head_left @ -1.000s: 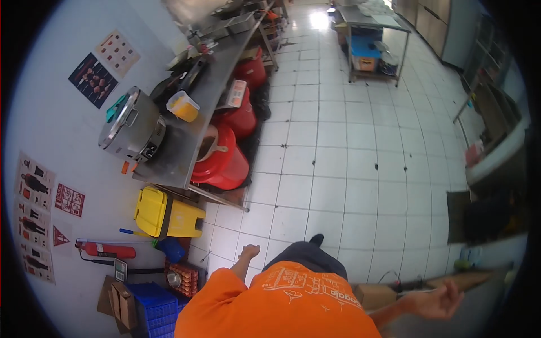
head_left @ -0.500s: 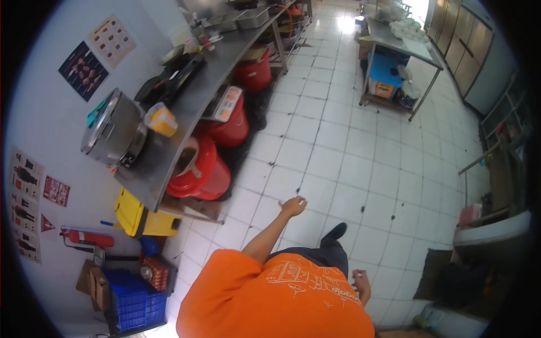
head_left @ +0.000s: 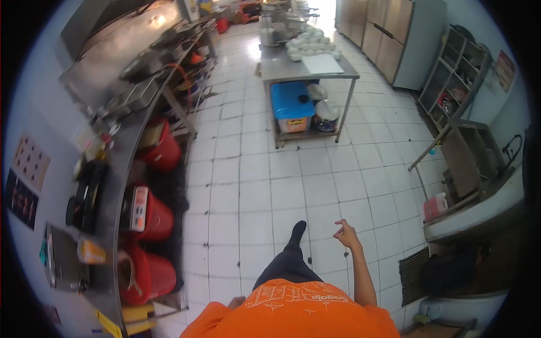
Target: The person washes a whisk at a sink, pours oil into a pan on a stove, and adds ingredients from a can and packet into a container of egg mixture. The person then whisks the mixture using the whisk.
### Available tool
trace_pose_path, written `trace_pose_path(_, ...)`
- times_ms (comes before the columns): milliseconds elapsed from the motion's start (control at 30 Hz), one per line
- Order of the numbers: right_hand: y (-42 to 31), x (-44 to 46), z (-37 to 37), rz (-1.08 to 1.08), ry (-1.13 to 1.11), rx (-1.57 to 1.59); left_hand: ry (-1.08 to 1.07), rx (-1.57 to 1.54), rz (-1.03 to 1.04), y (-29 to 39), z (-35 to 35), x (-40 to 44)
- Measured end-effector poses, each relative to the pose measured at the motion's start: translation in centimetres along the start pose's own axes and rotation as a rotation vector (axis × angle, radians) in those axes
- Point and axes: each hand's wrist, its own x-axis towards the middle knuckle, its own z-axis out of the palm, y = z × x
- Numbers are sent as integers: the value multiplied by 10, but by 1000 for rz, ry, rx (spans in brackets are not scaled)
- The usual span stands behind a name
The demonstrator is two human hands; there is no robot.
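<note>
My right hand [head_left: 347, 234] swings out in front of my body, above the white tiled floor [head_left: 332, 186]. Its fingers are loosely bent with a gap between them, and no object shows in it. Of my left hand [head_left: 236, 302] only a small part appears, low beside the orange shirt [head_left: 293, 310]; its fingers are hidden. Neither hand touches any of the kitchen things. One dark-clad foot [head_left: 298, 230] is stretched forward on the tiles.
A steel counter [head_left: 127, 163] runs along the left, with red bins [head_left: 155, 276] beneath it. Ahead stands a steel table [head_left: 276, 69] bearing a pile of white rounded items [head_left: 313, 42]; a blue-lidded box [head_left: 292, 100] sits on its lower shelf. Tall cabinets [head_left: 389, 34] and a rack [head_left: 456, 73] line the right.
My view has turned right and lifted, so the steel table is now nearly straight ahead. My right hand has swung forward, while my left has dropped back beside my body.
</note>
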Motion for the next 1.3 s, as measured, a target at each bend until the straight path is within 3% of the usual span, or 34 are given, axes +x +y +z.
trace_pose_path(133,84,83,-23,266,80,-1,-20,68,98,153,-54,17)
trace_pose_path(267,216,65,-6,652,216,-36,42,173,479,391,-120,57)
trace_pose_path(300,249,48,4,805,218,76,276,376,154,482,-117,105)
trace_pose_path(333,230,36,-12,906,240,177,238,490,426,559,-136,60)
trace_pose_path(400,201,4,-27,1093,300,417,460,329,720,694,-136,77)
trace_pose_path(433,192,-6,-33,1180,356,542,419,185,823,766,-135,32)
trace_pose_path(533,191,16,-50,1390,483,796,397,185,914,945,-105,-33)
trace_pose_path(633,218,70,-74,1518,533,823,297,208,1061,1065,-57,-56)
trace_pose_path(700,248,116,-95,1568,539,753,263,321,1054,1113,-28,-80)
trace_pose_path(767,294,170,-123,1583,528,517,329,379,1129,1142,1,6)
trace_pose_path(833,352,243,-169,1523,557,160,271,593,893,1155,16,33)
trace_pose_path(867,379,292,-206,1438,637,22,66,454,737,1150,22,60)
trace_pose_path(900,376,341,-272,1292,803,261,-66,176,607,1137,29,66)
trace_pose_path(933,399,393,-316,1057,887,104,-93,217,509,1134,33,64)
trace_pose_path(967,387,449,-382,912,1123,164,-93,307,422,1138,37,59)
trace_pose_path(1000,326,493,-474,886,1109,354,-88,375,352,1146,40,60)
trace_pose_path(1033,343,534,-520,765,1098,344,-89,409,296,1162,46,56)
trace_pose_path(1100,340,602,-614,532,1184,239,-90,462,207,1206,59,50)
trace_pose_path(1200,372,682,-704,412,1171,210,-96,504,178,1298,85,50)
trace_pose_path(1300,420,726,-735,550,1054,-9,-103,546,237,1421,113,48)
